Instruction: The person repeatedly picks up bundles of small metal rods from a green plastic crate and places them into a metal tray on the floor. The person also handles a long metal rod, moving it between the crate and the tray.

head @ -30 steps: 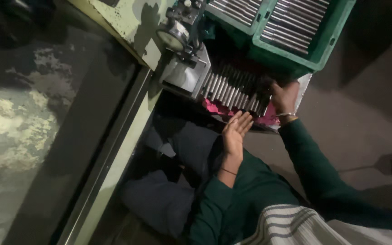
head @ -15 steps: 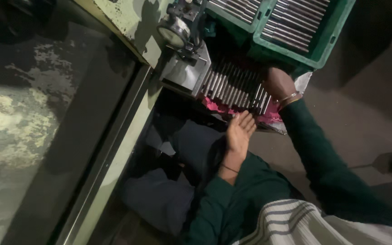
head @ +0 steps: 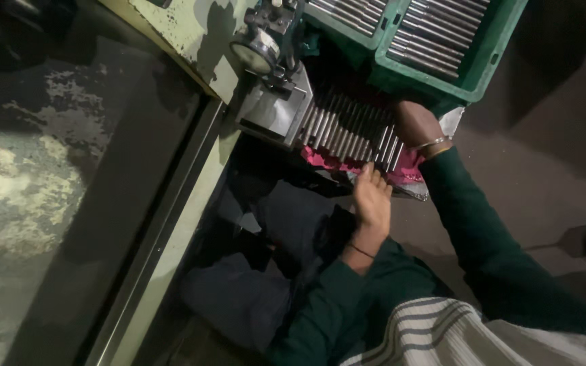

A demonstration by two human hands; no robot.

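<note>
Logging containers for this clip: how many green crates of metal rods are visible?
2: one green crate at top centre, another right of it, touching. Both are cut off by the frame edge.

The scene was dim and grainy, corners sank into deep shadow, and light glinted softly off metal.

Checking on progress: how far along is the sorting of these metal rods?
Done: the green plastic crates already hold rows of grey metal rods. In hand: the right hand and left hand rest at the row of rods on pink cloth. Left: that whole row.
</note>
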